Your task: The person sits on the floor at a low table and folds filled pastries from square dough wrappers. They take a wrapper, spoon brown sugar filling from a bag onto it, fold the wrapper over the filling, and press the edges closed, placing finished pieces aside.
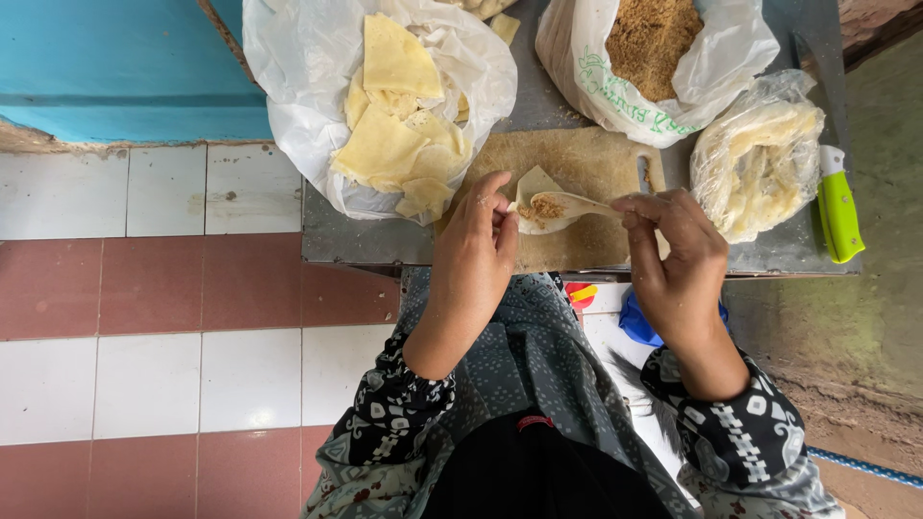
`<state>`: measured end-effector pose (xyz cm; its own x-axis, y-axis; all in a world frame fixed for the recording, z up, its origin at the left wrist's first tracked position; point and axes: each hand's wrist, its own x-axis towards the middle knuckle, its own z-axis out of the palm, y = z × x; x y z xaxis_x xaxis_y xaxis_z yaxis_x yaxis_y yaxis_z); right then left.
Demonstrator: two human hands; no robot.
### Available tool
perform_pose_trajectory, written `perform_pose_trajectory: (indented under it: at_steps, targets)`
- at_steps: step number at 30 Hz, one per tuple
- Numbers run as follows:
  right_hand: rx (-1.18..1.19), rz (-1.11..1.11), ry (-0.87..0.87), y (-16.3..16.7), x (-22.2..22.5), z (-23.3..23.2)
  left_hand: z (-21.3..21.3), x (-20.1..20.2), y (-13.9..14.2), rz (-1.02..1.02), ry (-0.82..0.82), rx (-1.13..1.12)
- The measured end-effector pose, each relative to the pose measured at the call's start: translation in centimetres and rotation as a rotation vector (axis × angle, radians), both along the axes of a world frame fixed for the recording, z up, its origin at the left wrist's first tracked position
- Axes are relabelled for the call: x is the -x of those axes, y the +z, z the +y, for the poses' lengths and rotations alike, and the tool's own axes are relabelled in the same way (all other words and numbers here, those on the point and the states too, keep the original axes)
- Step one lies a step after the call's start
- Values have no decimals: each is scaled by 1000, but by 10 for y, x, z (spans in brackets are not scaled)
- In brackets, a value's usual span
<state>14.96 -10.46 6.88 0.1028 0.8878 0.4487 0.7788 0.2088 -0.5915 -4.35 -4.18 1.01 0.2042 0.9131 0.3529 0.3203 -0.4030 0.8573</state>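
Between my two hands, over a wooden cutting board, sits the work. My left hand has its fingers curled closed around a small folded pastry wrapper, shaped like a pocket with brown crumbly filling showing in its mouth. My right hand pinches the handle of a pale spoon between closed fingertips; the spoon's bowl rests in the wrapper's opening, touching the filling. Outward from the hands, the board lies on a grey metal table. At the table's left stands an open white plastic bag holding a stack of yellowish wrapper sheets. Behind the board, a second white bag holds brown crumb filling. To the right lies a clear bag of pale dough pieces, and just beside it a green-handled knife. Below the table I see a floor of white and reddish tiles and a blue wall.
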Motion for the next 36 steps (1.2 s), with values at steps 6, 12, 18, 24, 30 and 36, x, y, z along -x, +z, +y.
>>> perform_pose_trajectory:
  at_steps: [6, 12, 18, 24, 30, 36]
  targets:
    - [-2, -59, -5, 1, 1, -1, -1, -2, -3, -10, -8, -11]
    - [9, 71, -16, -14, -5, -3, -2, -1, -4, -31, -22, -18]
    - [4, 597, -97, -37, -49, 14, 0, -2, 0, 71, -71, -43]
    - [-327, 355, -88, -28, -106, 85, 3, -6, 3, 212, -48, -217]
    - [-348, -819, -372, 8, -95, 103, 11, -8, 13, 232, -63, -211]
    - [34, -305, 2, -2, -27, 51, 20, -8, 13, 255, -74, -185]
